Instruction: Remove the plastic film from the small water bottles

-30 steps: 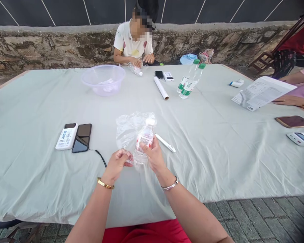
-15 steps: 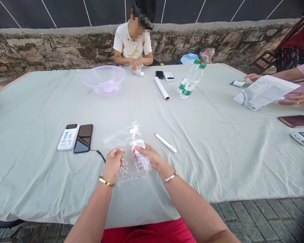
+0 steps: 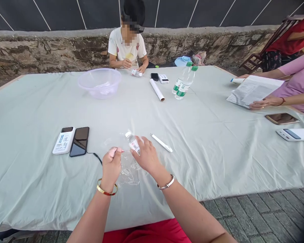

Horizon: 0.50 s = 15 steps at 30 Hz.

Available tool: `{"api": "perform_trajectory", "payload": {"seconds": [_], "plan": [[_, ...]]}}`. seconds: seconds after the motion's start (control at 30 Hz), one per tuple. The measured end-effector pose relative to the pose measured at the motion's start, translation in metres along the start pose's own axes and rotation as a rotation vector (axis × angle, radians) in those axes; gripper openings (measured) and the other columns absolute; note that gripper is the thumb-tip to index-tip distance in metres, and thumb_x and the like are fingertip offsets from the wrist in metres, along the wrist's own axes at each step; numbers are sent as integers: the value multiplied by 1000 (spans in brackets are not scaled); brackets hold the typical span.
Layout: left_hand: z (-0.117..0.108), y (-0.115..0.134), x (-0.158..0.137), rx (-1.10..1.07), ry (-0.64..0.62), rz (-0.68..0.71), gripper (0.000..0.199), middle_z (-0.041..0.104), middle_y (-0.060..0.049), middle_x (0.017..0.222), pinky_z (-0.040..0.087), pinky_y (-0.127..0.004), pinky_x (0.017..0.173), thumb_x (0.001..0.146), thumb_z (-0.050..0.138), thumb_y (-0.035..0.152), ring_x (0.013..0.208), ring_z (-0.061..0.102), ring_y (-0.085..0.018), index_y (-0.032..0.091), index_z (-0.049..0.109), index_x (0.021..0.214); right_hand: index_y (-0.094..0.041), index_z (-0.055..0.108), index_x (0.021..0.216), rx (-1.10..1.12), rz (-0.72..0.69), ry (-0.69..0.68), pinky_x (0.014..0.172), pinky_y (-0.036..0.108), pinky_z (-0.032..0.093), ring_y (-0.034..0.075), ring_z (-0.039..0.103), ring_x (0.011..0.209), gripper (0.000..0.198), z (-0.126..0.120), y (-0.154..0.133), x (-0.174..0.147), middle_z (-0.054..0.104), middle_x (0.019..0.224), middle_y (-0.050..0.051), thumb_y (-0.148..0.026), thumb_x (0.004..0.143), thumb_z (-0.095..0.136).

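On a cloth-covered worktop (image 3: 207,152), the person's left hand (image 3: 111,167) pinched clear plastic film (image 3: 129,170) between closed fingers. Just beside it, the right hand (image 3: 148,155) gripped a small, tilted, white-capped bottle (image 3: 133,142) between thumb and fingers. Nearby lay a slim white tool (image 3: 161,142); 2 green-capped bottles (image 3: 183,88) stood farther back.

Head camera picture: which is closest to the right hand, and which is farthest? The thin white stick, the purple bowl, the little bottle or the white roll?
From the right hand:
1. Little bottle: in its fingers.
2. Thin white stick: just to its right.
3. White roll: farther up the table.
4. Purple bowl: far side, off left.
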<state>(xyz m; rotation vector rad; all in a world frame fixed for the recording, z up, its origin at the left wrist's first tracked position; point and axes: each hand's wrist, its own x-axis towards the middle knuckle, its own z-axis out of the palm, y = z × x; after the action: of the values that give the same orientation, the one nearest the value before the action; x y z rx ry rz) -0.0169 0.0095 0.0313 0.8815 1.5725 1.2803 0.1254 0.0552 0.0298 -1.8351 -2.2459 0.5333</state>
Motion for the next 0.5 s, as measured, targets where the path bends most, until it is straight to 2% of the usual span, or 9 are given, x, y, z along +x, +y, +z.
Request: {"api": "perform_trajectory", "payload": {"seconds": [0.07, 0.13, 0.27, 0.33, 0.43, 0.5], "plan": [[-12, 16, -5, -21, 16, 13, 33, 30, 9, 43, 24, -19, 37, 80, 57, 51, 38, 28, -6, 18, 60, 79, -29, 33, 142, -42, -25, -9, 99, 45, 35, 29, 35, 130, 59, 2, 1, 3, 36, 145, 11, -49, 88, 46], [-28, 29, -10, -84, 66, -16, 31, 30, 10, 43, 24, -18, 36, 78, 60, 49, 38, 27, -6, 18, 60, 78, -28, 34, 141, -60, -1, -22, 97, 45, 36, 29, 37, 129, 57, 4, 6, 9, 37, 144, 11, -48, 89, 46], [-72, 52, -15, -210, 272, -27, 25, 31, 10, 40, 23, -16, 36, 73, 70, 41, 36, 25, -4, 18, 59, 74, -18, 31, 143, -51, 98, -35, 92, 39, 40, 30, 48, 116, 74, 3, 24, 16, 51, 128, 16, -45, 80, 60], [-93, 58, -15, -215, 321, -35, 26, 32, 11, 38, 24, -15, 35, 67, 74, 39, 35, 25, -3, 18, 59, 72, -16, 42, 135, -51, 114, -48, 90, 40, 40, 32, 51, 111, 70, 2, 31, 17, 57, 116, 17, -40, 74, 65], [-115, 54, -14, -124, 249, -139, 36, 32, 11, 39, 22, -14, 34, 62, 76, 48, 34, 25, -3, 17, 59, 71, -16, 60, 107, 38, 127, -57, 85, 39, 40, 31, 57, 100, 42, 2, 40, 18, 63, 102, 14, -32, 69, 67], [-119, 43, -12, -38, 151, -222, 42, 31, 11, 41, 21, -14, 34, 62, 74, 55, 35, 25, -3, 17, 59, 73, -18, 62, 94, 225, 148, -53, 79, 36, 42, 27, 60, 90, 32, 3, 45, 23, 65, 94, 10, -32, 66, 68]]}}
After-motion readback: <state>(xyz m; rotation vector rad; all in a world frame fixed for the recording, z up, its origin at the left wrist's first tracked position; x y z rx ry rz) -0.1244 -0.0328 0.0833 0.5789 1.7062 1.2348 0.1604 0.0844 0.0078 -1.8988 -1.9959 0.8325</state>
